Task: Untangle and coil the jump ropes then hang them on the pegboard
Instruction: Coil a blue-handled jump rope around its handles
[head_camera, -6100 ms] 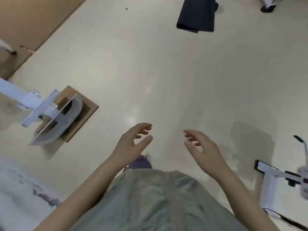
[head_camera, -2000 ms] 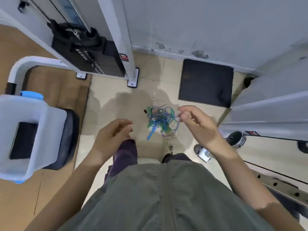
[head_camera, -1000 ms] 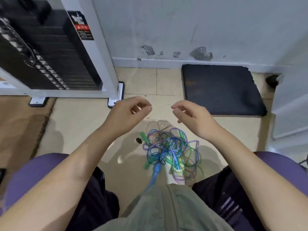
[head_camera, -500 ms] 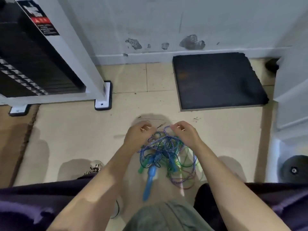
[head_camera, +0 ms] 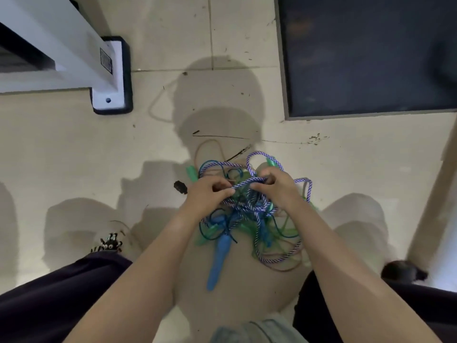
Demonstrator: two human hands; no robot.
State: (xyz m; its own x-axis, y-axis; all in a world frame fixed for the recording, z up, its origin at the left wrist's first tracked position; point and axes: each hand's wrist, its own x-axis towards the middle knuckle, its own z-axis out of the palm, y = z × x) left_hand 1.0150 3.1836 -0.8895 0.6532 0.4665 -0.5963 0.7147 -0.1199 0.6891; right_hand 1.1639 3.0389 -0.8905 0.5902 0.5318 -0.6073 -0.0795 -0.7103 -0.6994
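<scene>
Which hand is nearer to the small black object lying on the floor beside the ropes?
Left. The left hand lies just right of the small black object. The right hand is farther right, across the tangled jump ropes that both hands grip.

I am wearing dark purple-black trousers (head_camera: 57, 300), a grey-green shirt hem (head_camera: 257, 331) showing below, and my forearms are going bare, sleeveless.
</scene>
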